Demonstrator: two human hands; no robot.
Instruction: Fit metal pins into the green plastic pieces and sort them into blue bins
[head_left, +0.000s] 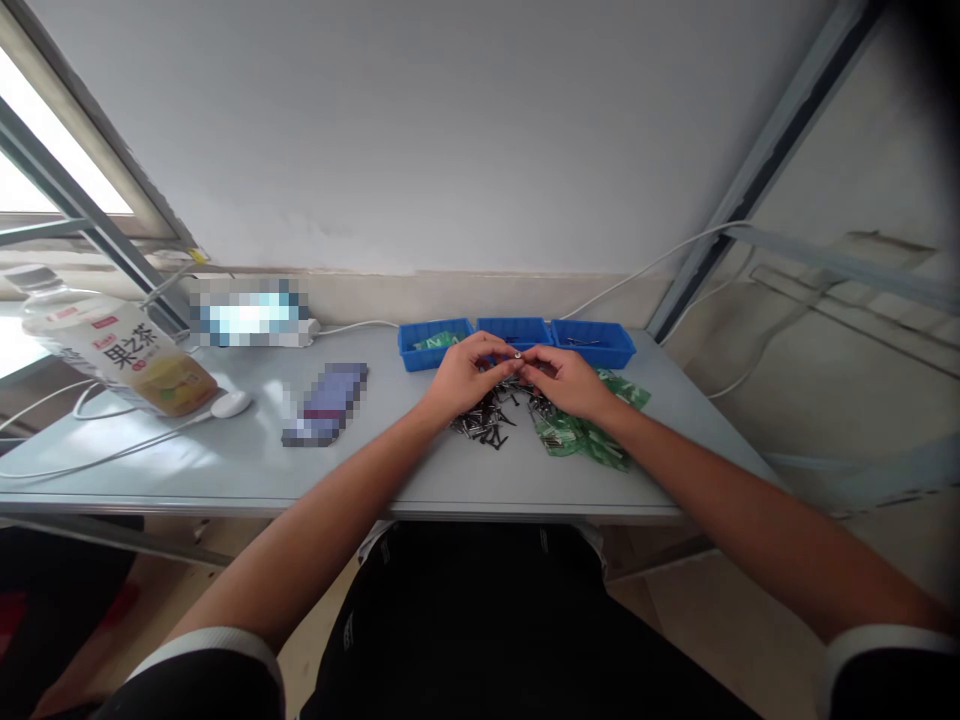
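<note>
My left hand [469, 375] and my right hand [564, 380] meet fingertip to fingertip above the table. Pinched between them is a small metal piece [517, 356] with a round, shiny end; its exact kind is too small to tell. Below the hands lies a loose pile of dark screws [484, 420], partly covered by my fingers. Green plastic packets [574, 437] are spread under and beside my right hand and wrist. Behind the hands stand the left blue tray [411, 359], with green packets inside, the middle blue tray [514, 325], partly hidden, and the right blue tray [600, 355], holding a few thin dark pieces.
On the left of the grey table [225, 470] are a large drink bottle [127, 350], a white mouse-like object [231, 403] and white cables. A blurred dark blue flat object [330, 400] lies left of my forearm. Metal frame posts [690, 270] flank the table; a wall rises behind.
</note>
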